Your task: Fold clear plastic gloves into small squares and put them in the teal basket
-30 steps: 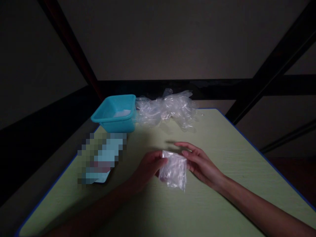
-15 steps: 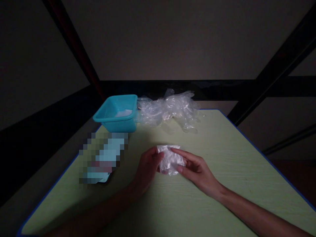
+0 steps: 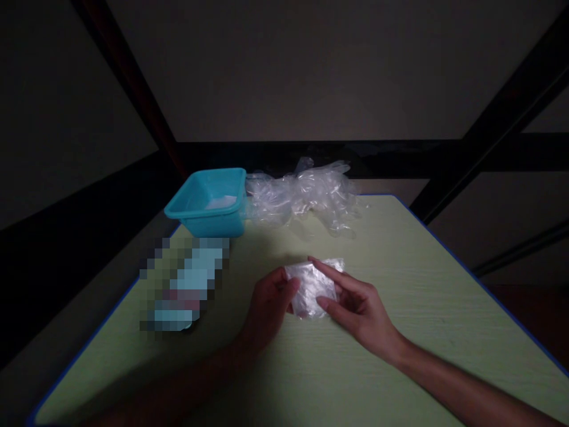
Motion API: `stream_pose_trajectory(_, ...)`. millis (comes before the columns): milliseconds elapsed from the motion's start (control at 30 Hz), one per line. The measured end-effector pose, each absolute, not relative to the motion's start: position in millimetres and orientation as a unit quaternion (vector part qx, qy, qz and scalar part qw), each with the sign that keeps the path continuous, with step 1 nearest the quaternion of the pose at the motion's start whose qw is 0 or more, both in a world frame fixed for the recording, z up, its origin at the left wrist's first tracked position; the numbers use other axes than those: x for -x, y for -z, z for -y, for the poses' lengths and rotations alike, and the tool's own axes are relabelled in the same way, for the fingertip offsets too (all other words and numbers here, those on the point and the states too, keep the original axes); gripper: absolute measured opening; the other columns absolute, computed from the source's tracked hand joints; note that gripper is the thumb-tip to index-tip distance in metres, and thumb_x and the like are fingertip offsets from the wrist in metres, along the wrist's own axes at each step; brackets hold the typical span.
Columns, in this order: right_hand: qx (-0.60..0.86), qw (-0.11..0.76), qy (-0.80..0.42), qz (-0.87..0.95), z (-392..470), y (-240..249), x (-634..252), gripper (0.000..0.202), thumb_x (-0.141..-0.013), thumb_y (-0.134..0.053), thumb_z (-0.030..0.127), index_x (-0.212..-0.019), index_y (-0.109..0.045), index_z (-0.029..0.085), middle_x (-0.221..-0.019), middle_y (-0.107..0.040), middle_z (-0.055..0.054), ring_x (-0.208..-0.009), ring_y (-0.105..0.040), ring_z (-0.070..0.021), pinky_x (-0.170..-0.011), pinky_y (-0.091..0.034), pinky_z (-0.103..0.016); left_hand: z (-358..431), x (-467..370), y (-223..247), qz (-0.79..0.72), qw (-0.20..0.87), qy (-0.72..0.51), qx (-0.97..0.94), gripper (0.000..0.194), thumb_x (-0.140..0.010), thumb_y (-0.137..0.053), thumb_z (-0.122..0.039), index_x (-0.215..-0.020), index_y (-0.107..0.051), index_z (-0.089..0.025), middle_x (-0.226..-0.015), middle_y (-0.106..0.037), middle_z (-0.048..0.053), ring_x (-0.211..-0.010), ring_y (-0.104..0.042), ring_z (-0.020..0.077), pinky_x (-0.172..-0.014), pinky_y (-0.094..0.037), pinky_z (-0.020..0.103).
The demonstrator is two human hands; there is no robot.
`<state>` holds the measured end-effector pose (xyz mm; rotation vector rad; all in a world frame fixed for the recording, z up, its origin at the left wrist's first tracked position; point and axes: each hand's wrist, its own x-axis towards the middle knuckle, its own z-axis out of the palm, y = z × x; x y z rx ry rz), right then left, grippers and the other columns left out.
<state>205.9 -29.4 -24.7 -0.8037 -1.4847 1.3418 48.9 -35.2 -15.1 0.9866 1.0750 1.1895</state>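
Between my hands, above the table, is a small, roughly square piece of folded clear plastic film [image 3: 309, 284], shiny and creased. My left hand [image 3: 269, 302] grips its left edge, thumb in front and fingers mostly hidden behind. At the right side, my right hand [image 3: 362, 308] holds it too, with the thumb on the front face and the index finger stretched over the upper part. Beyond it lies a loose heap of clear disposable plastic gloves [image 3: 322, 193], of similar-looking film.
A turquoise plastic basin [image 3: 213, 223] stands at the back left, with something white [image 3: 221, 202] inside. Nearer on the left lies a pixelated light-blue object [image 3: 191, 284]. The pale green table [image 3: 444, 320] has a blue edge, and a dark wall is behind it.
The folded film has spread slightly wider to the right, its upper right corner now showing past my right index finger. My right hand has shifted a little to the right.
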Motion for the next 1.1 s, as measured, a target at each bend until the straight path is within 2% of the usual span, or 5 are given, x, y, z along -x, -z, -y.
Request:
stream_pose_trajectory(300, 0.307, 0.486, -0.575, 0.582, 30, 25, -205, 0.052, -0.077, -0.064, 0.017, -0.125, -0.052, 0.03, -0.13, -0.054, -0.005, -0.102, -0.06, -0.0162, -0.081, -0.052, -0.029, 34, -48, 16, -0.466, 0.6, -0.506, -0.408, 0.035, -0.061, -0.07, -0.045, -0.068, -0.056, -0.014, -0.06, -0.06, -0.001, -0.052, -0.055, 0.0112, -0.048, -0.047, 0.022)
stream_pose_trajectory(500, 0.31, 0.471, -0.58, 0.588, 30, 24, -206, 0.053, -0.076, -0.065, 0.017, -0.125, -0.053, 0.03, -0.125, -0.058, -0.005, -0.096, -0.061, -0.0163, -0.077, -0.053, -0.029, 30, -43, 15, -0.463, 0.521, -0.564, -0.443, 0.033, -0.059, -0.073, -0.035, -0.08, -0.055, -0.017, -0.073, -0.06, -0.001, -0.059, -0.055, 0.0107, -0.049, -0.043, 0.018)
stream_pose_trajectory(733, 0.3, 0.442, -0.597, 0.599, 31, 25, -205, 0.052, -0.077, -0.062, 0.015, -0.125, -0.05, 0.029, -0.096, -0.067, -0.002, -0.089, -0.062, -0.0166, -0.072, -0.053, -0.03, 28, -37, 15, -0.434, 0.476, -0.541, -0.541, 0.012, -0.069, -0.066, -0.023, -0.078, -0.061, -0.017, -0.079, -0.062, 0.002, -0.071, -0.059, 0.0139, -0.059, -0.045, 0.019)
stream_pose_trajectory(867, 0.303, 0.442, -0.591, 0.603, 32, 25, -204, 0.05, -0.076, -0.061, 0.013, -0.123, -0.051, 0.028, -0.104, -0.065, -0.004, -0.089, -0.062, -0.0162, -0.074, -0.052, -0.03, 28, -38, 15, -0.423, 0.454, -0.555, -0.554, 0.003, -0.068, -0.064, -0.017, -0.071, -0.063, -0.016, -0.075, -0.062, 0.001, -0.074, -0.059, 0.0137, -0.066, -0.046, 0.021)
stream_pose_trajectory(1100, 0.287, 0.44, -0.58, 0.623, 33, 26, -203, 0.048, -0.078, -0.059, 0.013, -0.122, -0.05, 0.028, -0.128, -0.053, -0.007, -0.09, -0.062, -0.015, -0.077, -0.052, -0.03, 28, -41, 13, -0.445, 0.498, -0.534, -0.518, 0.007, -0.065, -0.064, -0.019, -0.07, -0.06, -0.017, -0.072, -0.064, 0.001, -0.07, -0.06, 0.0147, -0.062, -0.046, 0.022)
